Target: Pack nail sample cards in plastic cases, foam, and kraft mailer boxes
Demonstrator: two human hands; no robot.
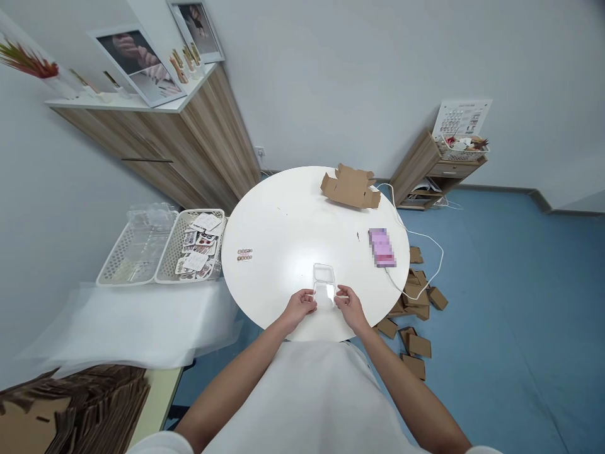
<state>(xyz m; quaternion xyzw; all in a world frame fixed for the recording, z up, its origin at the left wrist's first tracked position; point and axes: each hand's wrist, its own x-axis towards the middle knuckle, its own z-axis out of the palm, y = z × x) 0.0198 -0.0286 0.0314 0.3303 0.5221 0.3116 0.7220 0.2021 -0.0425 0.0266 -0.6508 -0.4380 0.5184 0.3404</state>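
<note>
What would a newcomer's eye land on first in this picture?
Probably the white table, mid-picture, with an open clear case between the left hand and right hand at its near side. Next, perhaps, the cardboard near its far edge, the pixelated purple patch at its right, and the boxes on the floor to the right.

The case point(324, 294) is glossy plastic, the carton point(350, 188) matt cardboard

- No words, brands or numbers can be read.
- White rectangular paper sheet point(463, 118) upright on the small brown wood-grain cabinet point(432, 165): a heading line and printed rows, too small to read.
- White and patterned paper cards point(195, 260) in the white perforated plastic basket point(170, 279): faint print, illegible.
- Purple-pink rectangular screen point(382, 247) on the white oval table point(293, 221): blurred into blocks.
</note>
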